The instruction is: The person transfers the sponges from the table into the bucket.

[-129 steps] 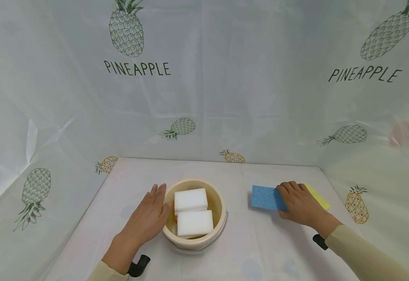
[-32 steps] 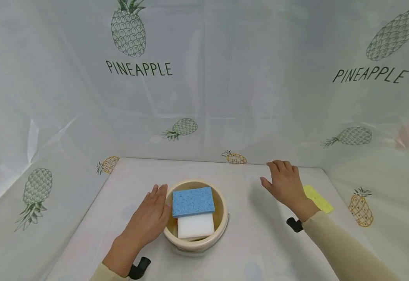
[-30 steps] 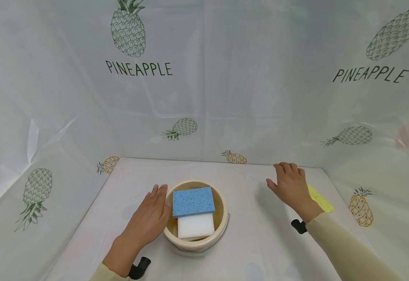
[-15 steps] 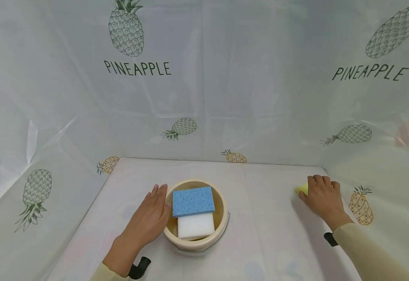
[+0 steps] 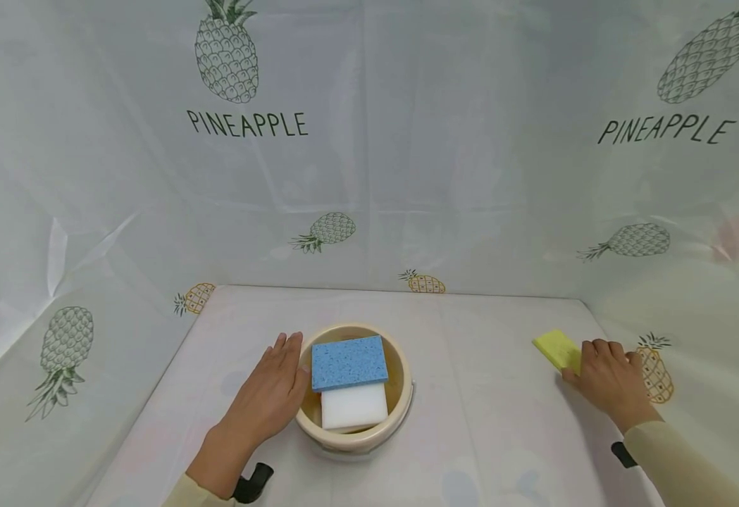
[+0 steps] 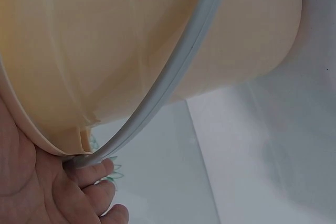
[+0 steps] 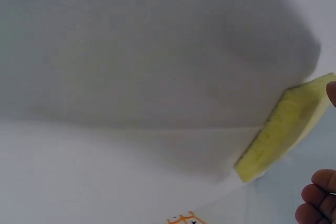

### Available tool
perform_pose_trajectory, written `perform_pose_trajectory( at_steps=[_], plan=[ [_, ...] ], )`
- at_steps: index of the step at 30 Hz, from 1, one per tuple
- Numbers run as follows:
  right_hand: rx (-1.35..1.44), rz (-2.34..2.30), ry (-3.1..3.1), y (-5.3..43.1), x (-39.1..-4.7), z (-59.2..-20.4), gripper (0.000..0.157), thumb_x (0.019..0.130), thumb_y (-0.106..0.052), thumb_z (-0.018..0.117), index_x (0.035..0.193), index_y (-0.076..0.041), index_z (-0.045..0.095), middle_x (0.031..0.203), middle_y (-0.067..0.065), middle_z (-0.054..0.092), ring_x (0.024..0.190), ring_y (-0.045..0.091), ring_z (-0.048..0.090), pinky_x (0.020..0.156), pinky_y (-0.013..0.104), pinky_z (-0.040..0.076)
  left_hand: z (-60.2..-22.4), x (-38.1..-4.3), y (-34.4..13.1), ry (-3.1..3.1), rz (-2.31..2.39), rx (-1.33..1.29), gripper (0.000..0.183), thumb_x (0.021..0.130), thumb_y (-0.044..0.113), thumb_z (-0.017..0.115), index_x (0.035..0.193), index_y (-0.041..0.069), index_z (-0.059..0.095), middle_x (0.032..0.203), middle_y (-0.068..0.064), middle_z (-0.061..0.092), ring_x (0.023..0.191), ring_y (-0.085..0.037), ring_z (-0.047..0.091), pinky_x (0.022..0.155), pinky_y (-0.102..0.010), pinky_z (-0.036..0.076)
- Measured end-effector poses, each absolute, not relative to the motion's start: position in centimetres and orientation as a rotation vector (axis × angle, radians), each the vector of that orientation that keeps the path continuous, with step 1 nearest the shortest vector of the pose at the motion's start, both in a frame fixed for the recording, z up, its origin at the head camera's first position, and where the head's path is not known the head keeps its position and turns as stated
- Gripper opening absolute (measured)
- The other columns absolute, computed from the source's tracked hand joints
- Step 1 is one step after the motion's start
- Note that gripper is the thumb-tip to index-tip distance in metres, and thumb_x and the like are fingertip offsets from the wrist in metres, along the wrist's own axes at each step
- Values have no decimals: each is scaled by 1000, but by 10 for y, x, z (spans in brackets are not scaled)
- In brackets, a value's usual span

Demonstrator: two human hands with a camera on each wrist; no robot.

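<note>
My left hand rests with straight fingers against the left rim of a cream bucket. The left wrist view shows that palm at the bucket's rim, its fingertips beside the grey handle. Inside the bucket lies a blue sponge, partly covering white foam blocks. At the right of the table, my right hand grips the near end of a yellow sponge. In the right wrist view the sponge looks tilted, the thumb overlapping its edge; the held end is out of frame.
A white cloth covers the table. Pineapple-printed sheeting rises behind it and along both sides. The right hand is close to the right-hand sheet. A black wrist mount sits below the left hand.
The blue sponge went from my right hand into the bucket. The right hand then moved right to the yellow sponge, which has shifted slightly left. The left hand stayed at the bucket.
</note>
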State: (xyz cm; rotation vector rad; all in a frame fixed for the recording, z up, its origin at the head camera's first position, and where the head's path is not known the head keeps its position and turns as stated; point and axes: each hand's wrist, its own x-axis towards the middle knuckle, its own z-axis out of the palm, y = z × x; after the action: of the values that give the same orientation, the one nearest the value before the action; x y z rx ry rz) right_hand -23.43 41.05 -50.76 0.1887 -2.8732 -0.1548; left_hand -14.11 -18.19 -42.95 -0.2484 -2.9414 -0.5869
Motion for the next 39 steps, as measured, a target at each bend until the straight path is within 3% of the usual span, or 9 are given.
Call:
perform_pose_trajectory(
  at_steps=[7,15,24,33,39],
  plan=[
    [173,-164,-2890,418,-231,-520,66,82,-52,67,106,8,52,100,26,55,91,42,48,72,64,35,-429,-141,-182,-2946,-587,-241,59,104,32,37,153,-1,27,159,-13,30,150,-30,22,121,-49,23],
    [98,-140,-2974,424,-230,-524,79,89,-63,53,114,11,51,104,29,54,90,44,46,70,63,33,-429,-141,-182,-2945,-593,-244,59,105,32,36,153,0,26,158,-13,30,149,-30,22,121,-49,24],
    [24,-79,-3058,425,-232,-524,83,89,-68,47,105,13,53,96,28,54,87,45,46,71,66,33,-429,-140,-182,-2943,-600,-249,59,105,33,36,153,-1,26,158,-14,30,149,-31,22,121,-49,24],
    [-48,78,-3090,421,-235,-517,82,83,-66,58,99,14,48,91,30,49,85,48,42,65,63,33,-429,-140,-182,-2933,-598,-255,59,104,32,38,152,-1,28,158,-15,32,149,-31,23,120,-49,25],
    [-89,86,-3140,423,-236,-516,91,84,-72,52,100,18,49,90,32,50,83,51,42,64,70,34,-429,-140,-183,-2941,-592,-248,59,104,33,36,153,0,27,158,-13,30,150,-30,22,121,-48,23]
  ],
)
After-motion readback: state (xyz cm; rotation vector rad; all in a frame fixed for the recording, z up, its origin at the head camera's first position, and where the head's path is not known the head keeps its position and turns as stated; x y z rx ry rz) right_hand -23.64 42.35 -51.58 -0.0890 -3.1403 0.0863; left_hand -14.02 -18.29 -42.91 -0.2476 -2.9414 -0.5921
